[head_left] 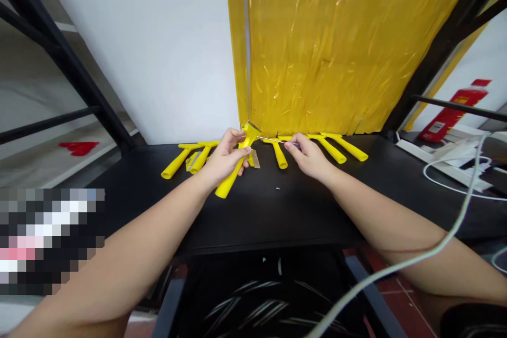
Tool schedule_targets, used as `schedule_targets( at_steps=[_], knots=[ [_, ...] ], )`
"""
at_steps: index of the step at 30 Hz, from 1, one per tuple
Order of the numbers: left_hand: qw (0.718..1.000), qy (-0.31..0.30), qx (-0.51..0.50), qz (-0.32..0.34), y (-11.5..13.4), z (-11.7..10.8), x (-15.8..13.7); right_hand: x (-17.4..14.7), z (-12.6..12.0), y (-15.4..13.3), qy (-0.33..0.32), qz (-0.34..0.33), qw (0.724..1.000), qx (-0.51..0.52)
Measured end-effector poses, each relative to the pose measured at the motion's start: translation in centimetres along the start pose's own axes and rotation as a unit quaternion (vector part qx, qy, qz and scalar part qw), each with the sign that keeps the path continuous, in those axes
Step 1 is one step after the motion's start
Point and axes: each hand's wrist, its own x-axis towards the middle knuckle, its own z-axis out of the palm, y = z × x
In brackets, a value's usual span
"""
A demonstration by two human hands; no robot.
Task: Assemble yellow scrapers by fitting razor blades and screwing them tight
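Observation:
In my left hand (226, 157) is a yellow plastic scraper (226, 186), tilted, its hollow handle towards me and its head with a thin metal edge away from me. My right hand (308, 156) pinches a thin screwdriver (273, 139), whose metal shaft points left at the scraper's head. Whether the tip touches the head is too small to tell. Just under the left fingers is a small flat brownish piece (255, 159). More yellow scrapers lie along the back edge, one (280, 156) between my hands and several to either side. A tiny screw-like piece (278, 188) lies nearer me.
A black table (237, 227) backs onto a white panel (158, 53) and a yellow film-covered panel (325, 53). Black frame posts stand at both sides. At right are a red bottle (453, 111) and a white cable (396, 268) crossing over my right forearm.

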Motion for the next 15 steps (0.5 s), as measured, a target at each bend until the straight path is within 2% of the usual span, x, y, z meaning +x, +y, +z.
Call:
schedule_targets(
  at_steps=[3, 5, 8, 10, 12, 13, 14, 15],
  knots=[
    [1.0, -0.005, 0.005, 0.001, -0.1, 0.0, 0.1, 0.2, 0.0, 0.3, -0.029, 0.031, 0.999, -0.001],
    [1.0, -0.004, 0.011, 0.002, -0.2, 0.0, 0.1, 0.1, -0.1, 0.2, -0.037, 0.013, 0.999, 0.013],
    [1.0, 0.004, 0.021, 0.001, -0.1, 0.1, 0.0, -0.2, 0.0, -0.3, -0.005, -0.042, 0.999, 0.013],
    [1.0, 0.003, 0.028, 0.001, -0.1, 0.1, -0.1, -0.4, 0.2, -0.7, 0.021, -0.046, 0.999, -0.002],
    [0.999, -0.001, 0.044, 0.008, -0.1, 0.0, -0.2, -0.5, 0.6, -1.2, 0.018, -0.009, 1.0, 0.022],
    [0.998, -0.002, 0.055, 0.014, 0.0, -0.1, -0.2, -0.5, 0.9, -1.4, -0.006, 0.023, 0.998, 0.063],
    [0.998, -0.005, 0.066, 0.019, 0.0, -0.3, -0.2, -0.5, 1.2, -1.6, -0.045, 0.076, 0.987, 0.132],
    [0.997, -0.01, 0.073, 0.021, 0.1, -0.5, -0.3, -0.4, 1.4, -1.8, -0.077, 0.137, 0.964, 0.217]
  ],
)
